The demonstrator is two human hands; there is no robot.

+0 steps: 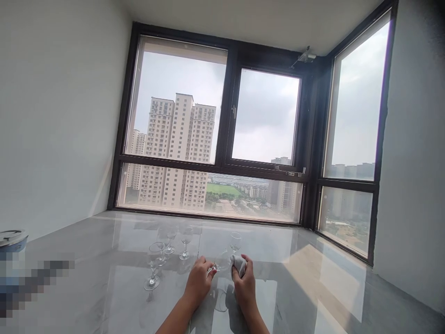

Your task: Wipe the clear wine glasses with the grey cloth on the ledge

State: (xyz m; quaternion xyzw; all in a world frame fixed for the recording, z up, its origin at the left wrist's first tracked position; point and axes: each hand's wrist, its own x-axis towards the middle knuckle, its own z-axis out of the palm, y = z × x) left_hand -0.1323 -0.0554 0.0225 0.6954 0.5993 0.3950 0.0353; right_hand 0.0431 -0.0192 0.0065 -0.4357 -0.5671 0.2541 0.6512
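Glass (222, 262) tipped sideways between left hand (199, 275) and cloth (238, 266)

The left hand is closed in a pinch at the glass's stem end, thumb and fingertips meeting around it; whether they grip the foot, the stem or both is too small to tell. The right hand (245, 279) is closed around the bunched grey cloth. The glass lies just right of the left hand and just left of the right, lifted off the sill (86, 283), which shows its reflection below.

It should be light, rigid and brittle, with the stem likely the weakest part and the smooth surface apt to slip or turn in a loose pinch. The surest hold would be a light one where stem meets foot, with a second, cloth-padded hand around the bowl; twisting one end against the other would be the risk. The cloth looks soft and should yield easily.

The glass's long axis runs roughly from hand to hand, near level: foot toward the left hand, mouth toward the right. Whether the cloth touches the rim cannot be made out.

Beyond the right hand stands an upright glass (235, 239). Left of the left hand, four more glasses (169, 251) stand upright, and a can (13, 239) sits well apart, farther left.
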